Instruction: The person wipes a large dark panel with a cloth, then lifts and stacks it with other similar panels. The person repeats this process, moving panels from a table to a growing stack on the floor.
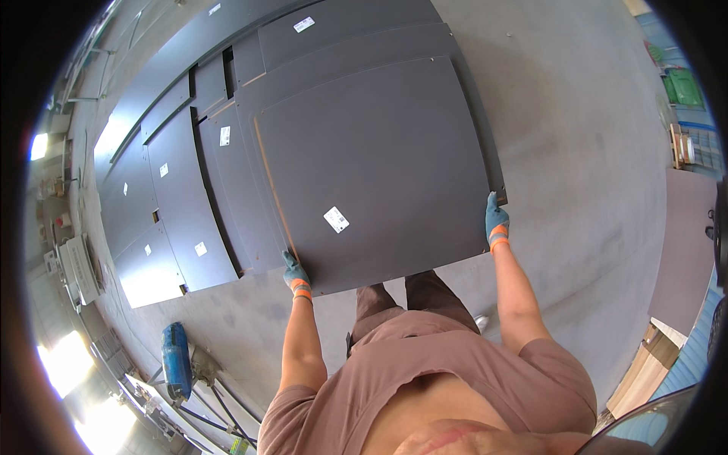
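Observation:
A large dark grey panel with a white label lies in front of me, over other dark panels. My left hand, in a teal work glove with an orange cuff, grips its left edge near the front corner. On the opposite edge, my right hand, gloved alike, grips near the right front corner, its thumb on top. The fingers of both hands are hidden beneath the panel. More dark labelled panels lie side by side to the left, and another labelled panel lies beyond.
Grey concrete floor extends to the right. A blue machine part on a stand is at lower left. Along the right side are a brownish board, wood-toned boards and a green bin.

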